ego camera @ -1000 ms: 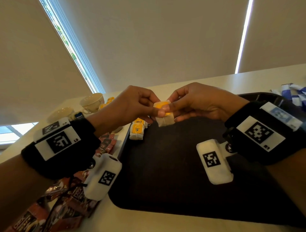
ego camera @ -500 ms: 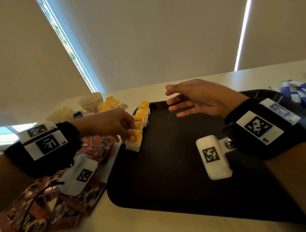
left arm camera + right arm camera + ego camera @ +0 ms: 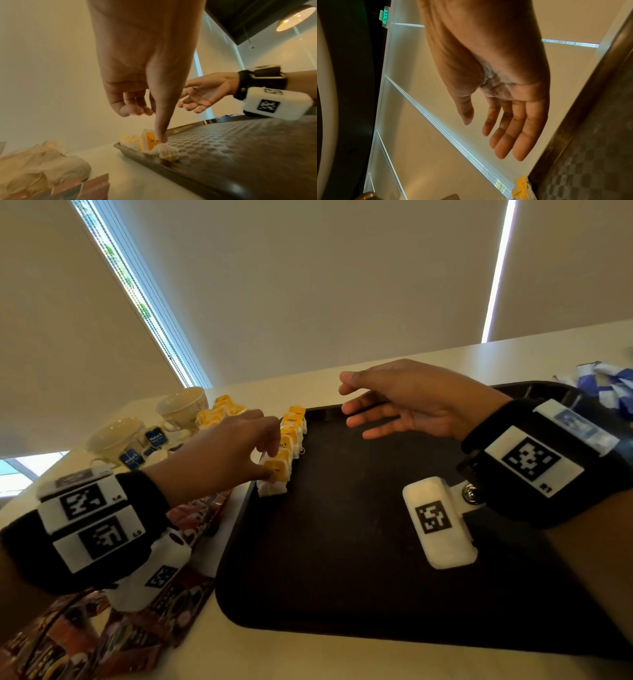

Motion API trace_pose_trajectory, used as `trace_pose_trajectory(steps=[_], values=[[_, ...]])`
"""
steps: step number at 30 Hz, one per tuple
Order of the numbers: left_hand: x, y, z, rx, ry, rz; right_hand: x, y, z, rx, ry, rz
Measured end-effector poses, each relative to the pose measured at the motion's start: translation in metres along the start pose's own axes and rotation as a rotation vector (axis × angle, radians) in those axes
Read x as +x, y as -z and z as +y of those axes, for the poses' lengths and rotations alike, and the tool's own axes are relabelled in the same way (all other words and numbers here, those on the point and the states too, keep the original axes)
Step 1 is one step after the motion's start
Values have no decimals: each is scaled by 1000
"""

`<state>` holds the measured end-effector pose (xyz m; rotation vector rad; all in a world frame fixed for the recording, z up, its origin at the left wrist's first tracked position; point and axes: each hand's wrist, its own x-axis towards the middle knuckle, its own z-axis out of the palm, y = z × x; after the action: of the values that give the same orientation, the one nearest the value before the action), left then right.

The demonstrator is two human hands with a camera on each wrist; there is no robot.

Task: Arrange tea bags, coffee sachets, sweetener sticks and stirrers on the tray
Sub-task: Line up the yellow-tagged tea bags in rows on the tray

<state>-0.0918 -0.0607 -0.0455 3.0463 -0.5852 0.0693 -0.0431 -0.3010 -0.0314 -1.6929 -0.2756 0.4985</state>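
The nearest tea bag (image 3: pixel 274 478) sits at the front of a row of tea bags (image 3: pixel 292 430) lined along the left edge of the black tray (image 3: pixel 342 559). The left hand (image 3: pixel 219 453) has a straight fingertip pressing down on its yellow tag, the other fingers loosely curled and holding nothing. The right hand (image 3: pixel 411 400) hovers above the tray's far side, fingers spread and relaxed, empty.

The bag looks soft and crumpled and lies right against the rim, so I'd guess a careless lift of that finger could drag the tag and tip the bag over the edge, or knock the one behind it out of line.

Off the tray to the left lie brown coffee sachets (image 3: pixel 144 621), more yellow-tagged bags (image 3: pixel 219 410), and two cups (image 3: pixel 150 426). Blue tags (image 3: pixel 154 437) by the cups read something like "Natur's"; print on the yellow tags is too small to read. The right wrist view shows a green "EXIT" sign (image 3: pixel 385 16).
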Motion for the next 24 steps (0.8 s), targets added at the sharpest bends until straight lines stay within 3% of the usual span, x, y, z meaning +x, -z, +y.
trace_pose_trajectory(steps=[3, 6, 18, 24], values=[[-6, 1, 6, -1, -88, -36, 0, -1, 0, -4, -1, 4], [-8, -5, 3, 30, -73, -141, 0, -1, -1, -7, 2, 2], [-10, -1, 1, 61, -28, -234, 2, -1, -1, -10, 0, -6], [-15, 0, 5, 22, -7, -209, 2, 2, -3, -28, -7, -32]])
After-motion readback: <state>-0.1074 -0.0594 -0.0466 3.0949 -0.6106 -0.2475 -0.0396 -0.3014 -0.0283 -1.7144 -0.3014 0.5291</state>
